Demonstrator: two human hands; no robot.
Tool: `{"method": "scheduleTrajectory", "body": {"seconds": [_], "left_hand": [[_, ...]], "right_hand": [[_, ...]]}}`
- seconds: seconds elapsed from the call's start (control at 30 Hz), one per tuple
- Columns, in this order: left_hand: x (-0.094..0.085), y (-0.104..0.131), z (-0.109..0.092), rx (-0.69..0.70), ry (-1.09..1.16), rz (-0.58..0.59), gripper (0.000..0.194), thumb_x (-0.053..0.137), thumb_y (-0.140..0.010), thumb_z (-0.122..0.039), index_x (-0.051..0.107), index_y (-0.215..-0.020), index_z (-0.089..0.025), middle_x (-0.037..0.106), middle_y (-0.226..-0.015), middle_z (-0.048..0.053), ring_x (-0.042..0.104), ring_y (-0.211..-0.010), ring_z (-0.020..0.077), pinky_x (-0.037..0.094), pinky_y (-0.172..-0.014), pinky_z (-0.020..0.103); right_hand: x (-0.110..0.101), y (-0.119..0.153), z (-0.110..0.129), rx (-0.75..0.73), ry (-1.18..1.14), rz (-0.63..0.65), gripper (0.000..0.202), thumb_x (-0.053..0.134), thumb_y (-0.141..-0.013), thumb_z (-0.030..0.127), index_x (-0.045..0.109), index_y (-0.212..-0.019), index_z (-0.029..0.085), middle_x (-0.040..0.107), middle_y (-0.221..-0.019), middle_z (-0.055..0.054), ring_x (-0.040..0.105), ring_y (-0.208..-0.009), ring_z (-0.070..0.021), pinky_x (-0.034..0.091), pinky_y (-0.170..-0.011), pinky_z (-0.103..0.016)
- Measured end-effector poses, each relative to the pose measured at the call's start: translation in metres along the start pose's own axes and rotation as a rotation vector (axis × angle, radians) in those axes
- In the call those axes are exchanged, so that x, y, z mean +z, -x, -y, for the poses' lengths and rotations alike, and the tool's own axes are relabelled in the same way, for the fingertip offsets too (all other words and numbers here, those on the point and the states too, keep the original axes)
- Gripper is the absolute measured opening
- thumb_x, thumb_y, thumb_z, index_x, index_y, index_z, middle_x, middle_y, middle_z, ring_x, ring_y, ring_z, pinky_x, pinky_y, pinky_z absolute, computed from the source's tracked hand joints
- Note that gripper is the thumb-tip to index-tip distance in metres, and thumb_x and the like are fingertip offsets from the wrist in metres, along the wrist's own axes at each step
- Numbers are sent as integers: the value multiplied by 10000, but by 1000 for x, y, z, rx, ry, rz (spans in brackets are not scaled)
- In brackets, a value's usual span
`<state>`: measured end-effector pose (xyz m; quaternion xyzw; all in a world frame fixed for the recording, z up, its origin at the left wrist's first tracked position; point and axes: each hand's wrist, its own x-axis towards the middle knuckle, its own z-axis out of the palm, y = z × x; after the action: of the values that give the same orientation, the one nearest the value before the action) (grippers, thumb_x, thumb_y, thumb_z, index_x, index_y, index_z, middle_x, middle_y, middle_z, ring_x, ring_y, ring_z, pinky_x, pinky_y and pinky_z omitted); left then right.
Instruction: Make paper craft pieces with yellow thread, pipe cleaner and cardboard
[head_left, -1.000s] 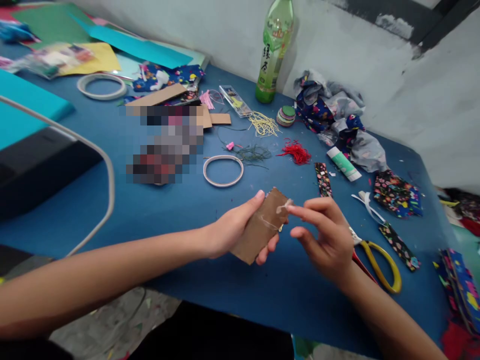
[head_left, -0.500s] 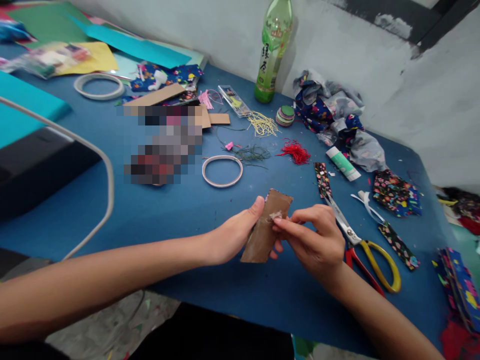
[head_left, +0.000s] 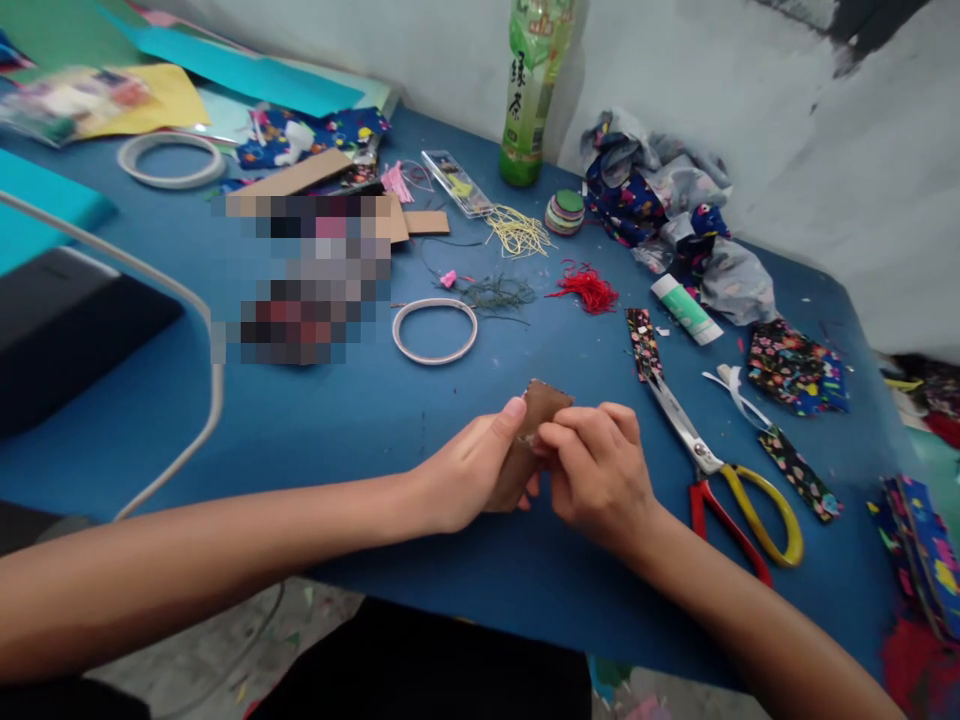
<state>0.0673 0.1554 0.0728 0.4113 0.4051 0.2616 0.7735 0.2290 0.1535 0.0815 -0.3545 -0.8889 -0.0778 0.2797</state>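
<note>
My left hand [head_left: 466, 462] is closed round a flat brown cardboard piece [head_left: 513, 474], with the thumb along its left edge and fingertips showing behind it. The cardboard is tilted, and a patterned trim shows at its top edge. My right hand [head_left: 602, 470] has its fingers bent and pinched together against the right side of the cardboard. A small whitish scrap shows by those fingertips, but what lies inside the pinch is hidden. Scissors [head_left: 701, 455] with one red and one yellow handle lie right of my right hand, their tips on a floral fabric strip [head_left: 643, 340].
A roll of tape [head_left: 435, 331] lies beyond my hands. Red threads [head_left: 587, 289], a glue stick [head_left: 686, 309] and crumpled fabric [head_left: 675, 200] are farther back. A green bottle [head_left: 534, 110] stands near the wall. A pale cable [head_left: 214, 375] loops across the left side.
My right hand has turned and its fingers have closed more tightly at the cardboard, covering the whitish torn patch that showed before. My left hand keeps its hold. The view has shifted slightly.
</note>
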Motion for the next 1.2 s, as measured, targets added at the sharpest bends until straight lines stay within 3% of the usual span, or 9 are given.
{"method": "scheduleTrajectory", "body": {"seconds": [0.23,0.37,0.57,0.83,0.97,1.2], "left_hand": [[-4,-1,-3,-41,59,-24,677,288,-834,-721,590,-687,-133,581,-559,51,563,-485,156,464,-479,263],[-10,-4,-23,23,271,-68,590,253,-890,-635,593,-847,-155,581,-631,21,548,-487,128,478,-477,239],[-11,1,-39,92,279,-90,632,180,-893,-642,587,-903,-158,565,-712,22,554,-550,120,501,-525,237],[-9,4,-36,70,266,-67,627,321,-825,-718,596,-910,-161,574,-743,28,562,-594,134,508,-497,228],[-7,6,-30,13,220,44,618,369,-813,-714,627,-857,-154,574,-687,31,550,-571,132,506,-502,234],[-3,11,-18,9,150,58,702,333,-786,-767,625,-922,-143,568,-606,23,550,-505,138,459,-468,238]], "right_hand": [[-4,-5,2,172,-344,92,194,432,-784,9,503,-805,189,568,-789,-36,542,-792,-164,388,-741,-315],[-11,-8,3,116,-518,176,177,454,-830,26,522,-809,188,599,-838,-28,555,-824,-147,402,-777,-313],[-13,-3,0,124,-364,-46,134,570,-864,113,640,-888,224,553,-809,-1,525,-726,-120,418,-757,-317],[-21,-5,-4,128,-364,-160,247,663,-825,184,658,-1042,302,507,-782,10,509,-691,-127,420,-689,-316],[-18,-6,-6,126,-295,-145,372,677,-822,252,615,-1182,321,548,-766,11,522,-679,-129,414,-689,-321],[-14,-7,-2,124,-303,-146,299,638,-826,121,676,-1042,324,596,-701,35,556,-641,-114,391,-685,-326]]}}
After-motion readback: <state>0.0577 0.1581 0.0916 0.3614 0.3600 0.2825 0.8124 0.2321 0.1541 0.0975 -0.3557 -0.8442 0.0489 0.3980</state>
